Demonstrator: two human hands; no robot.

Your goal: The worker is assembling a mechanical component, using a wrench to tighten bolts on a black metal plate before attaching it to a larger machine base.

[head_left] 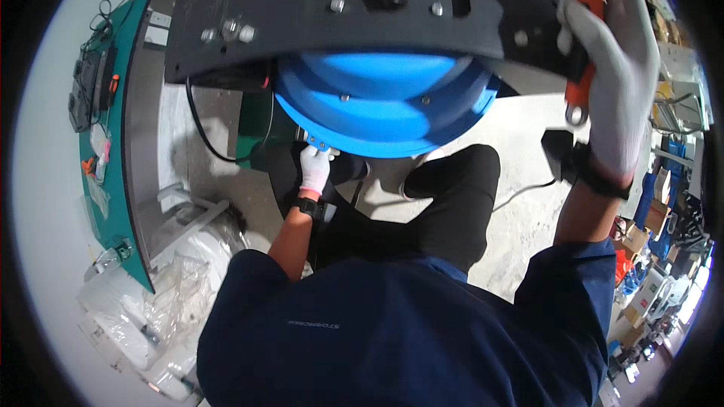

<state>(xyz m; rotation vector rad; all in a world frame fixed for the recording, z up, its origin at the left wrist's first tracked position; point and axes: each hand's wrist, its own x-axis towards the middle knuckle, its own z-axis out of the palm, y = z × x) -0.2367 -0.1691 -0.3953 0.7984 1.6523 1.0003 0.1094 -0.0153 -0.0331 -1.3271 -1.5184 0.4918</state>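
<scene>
A large black metal housing (286, 22) with several silver bolts fills the top of the head view. A round blue flanged part (377, 124) with small screws hangs under it. My right hand (620, 68), white-gloved, is closed round the red and black handle of an adjustable wrench (590, 1) at the housing's right side. The wrench's silver head points away from me. Low at the flange's near left edge, my left hand (314, 169), also gloved, has its fingers closed at a small blue tab (317, 142) with two screws. Some of its fingertips are hidden there.
A black cable (202, 136) loops below the housing on the left. The green-topped bench (136, 218) along the left wall bears tools and cables. Clear plastic wrapping (181, 286) lies below it. Boxes and clutter (648, 234) line the far right.
</scene>
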